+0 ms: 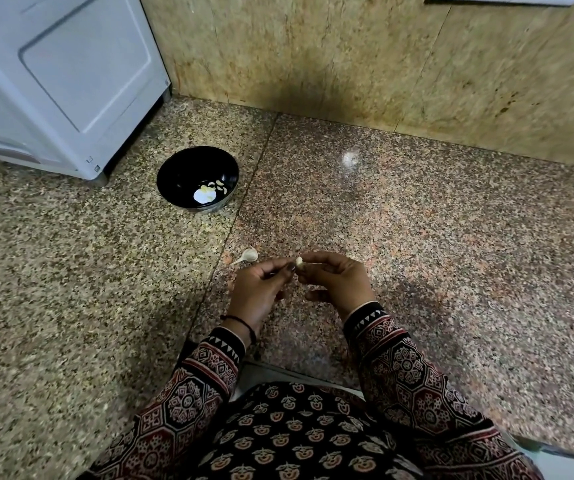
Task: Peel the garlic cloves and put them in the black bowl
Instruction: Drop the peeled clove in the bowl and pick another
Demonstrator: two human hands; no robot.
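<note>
left hand (261, 289) and right hand (337, 282) both pinched garlic clove (299, 263), long axis roughly 12-to-6 | black bowl (188, 164) at 10 o'clock, well apart | left hand nearer

Speckled granite counter (434, 237) running back to a mottled stone wall (348, 64), boxy white appliance (57, 74) far left, round black bowl (178, 168) just right of it, pale peeled garlic cloves (218, 187) inside, loose tailed garlic clove (249, 255) nearer on the counter, just left of a small pale clove (299, 263) pinched between left hand (261, 289) and right hand (339, 282).
</note>
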